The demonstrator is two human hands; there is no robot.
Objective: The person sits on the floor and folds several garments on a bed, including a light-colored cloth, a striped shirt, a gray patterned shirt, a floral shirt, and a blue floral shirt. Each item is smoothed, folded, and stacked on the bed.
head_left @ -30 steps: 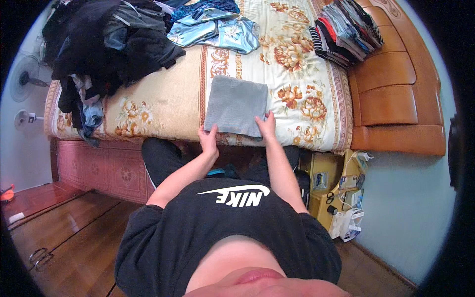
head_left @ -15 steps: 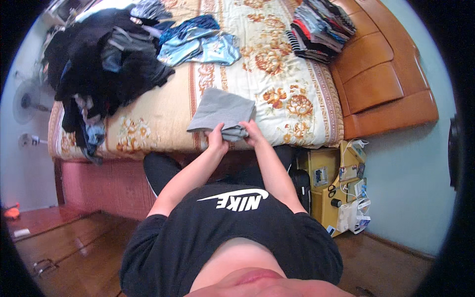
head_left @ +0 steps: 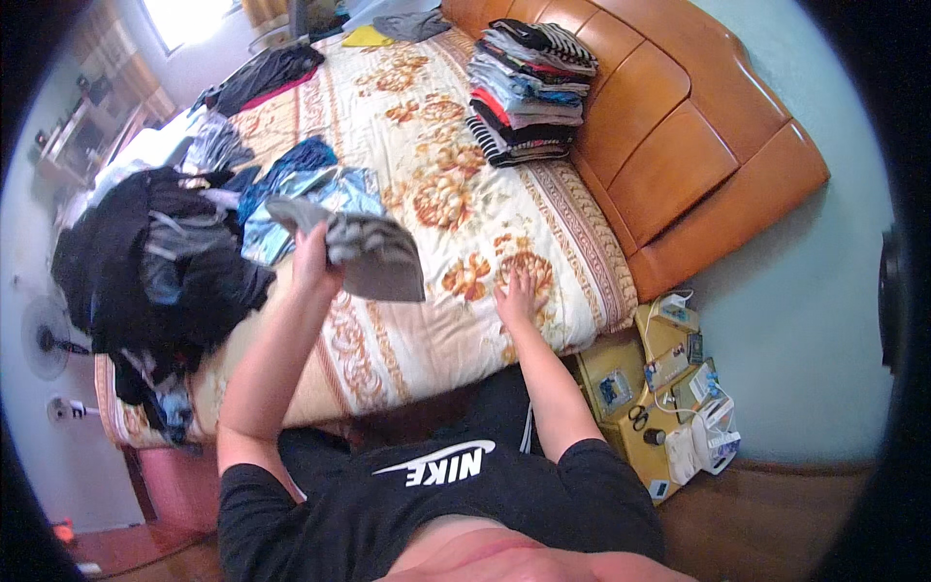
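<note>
A folded grey garment is raised above the bed, gripped along its left edge by my left hand. Its layers show as soft ridges on top, and the exact kind of garment cannot be made out. My right hand lies flat on the flowered bed cover, fingers spread, holding nothing. Just beyond my left hand are a shiny light-blue garment and a dark-blue one, both crumpled.
A heap of black clothes covers the bed's left side. A tall stack of folded clothes stands by the brown headboard. At the lower right is a yellow bedside table with scissors and cables. More dark clothes lie farther back.
My left hand has lifted the grey garment off the bed and moved it left. My right hand has let go of it and rests farther right. The view has tilted toward the stack.
</note>
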